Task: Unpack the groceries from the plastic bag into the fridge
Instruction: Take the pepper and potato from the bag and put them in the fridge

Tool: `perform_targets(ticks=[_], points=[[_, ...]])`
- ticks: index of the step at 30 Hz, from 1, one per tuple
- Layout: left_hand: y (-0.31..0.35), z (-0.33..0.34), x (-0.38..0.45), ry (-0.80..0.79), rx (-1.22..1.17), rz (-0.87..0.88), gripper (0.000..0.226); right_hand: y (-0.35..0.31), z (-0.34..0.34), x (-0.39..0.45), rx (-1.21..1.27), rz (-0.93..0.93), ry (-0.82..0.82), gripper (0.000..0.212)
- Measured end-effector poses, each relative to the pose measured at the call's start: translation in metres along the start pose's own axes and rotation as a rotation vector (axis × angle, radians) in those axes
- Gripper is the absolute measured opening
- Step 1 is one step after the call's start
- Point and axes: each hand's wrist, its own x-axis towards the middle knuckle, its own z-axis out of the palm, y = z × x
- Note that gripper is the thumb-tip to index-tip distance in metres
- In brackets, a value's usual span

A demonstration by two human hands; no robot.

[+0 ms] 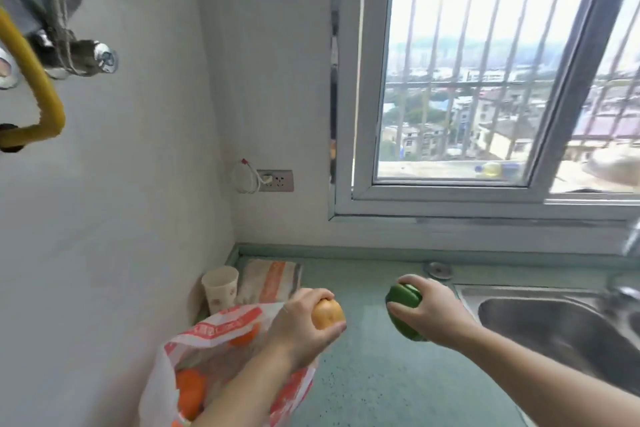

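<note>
A white and red plastic bag (214,350) lies on the green counter (381,381) at the lower left, with orange fruit (189,392) showing through it. My left hand (301,326) grips a yellow-brown potato (327,314) above the bag's right edge. To the right, my right hand (433,315) holds a green bell pepper (403,308) above the counter. The fridge is out of view.
A paper cup (220,288) and a folded striped cloth (270,279) sit in the back left corner. A steel sink (554,322) with a tap (623,284) is on the right. A wall socket (275,180) and a barred window (485,80) are behind the counter.
</note>
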Motion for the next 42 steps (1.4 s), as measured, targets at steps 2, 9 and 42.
perform_targets(ticks=[2,9,42], points=[[0.006,0.028,0.0,-0.039,-0.044,0.009,0.044,0.023,-0.009,-0.029,-0.078,0.065,0.018,0.043],[0.09,0.096,-0.015,-0.223,-0.122,0.192,0.042,0.089,-0.059,-0.133,-0.157,0.277,0.126,0.046],[0.745,0.371,-0.505,-1.047,-0.43,1.462,0.038,0.338,-0.262,-0.88,0.136,1.397,1.218,0.025]])
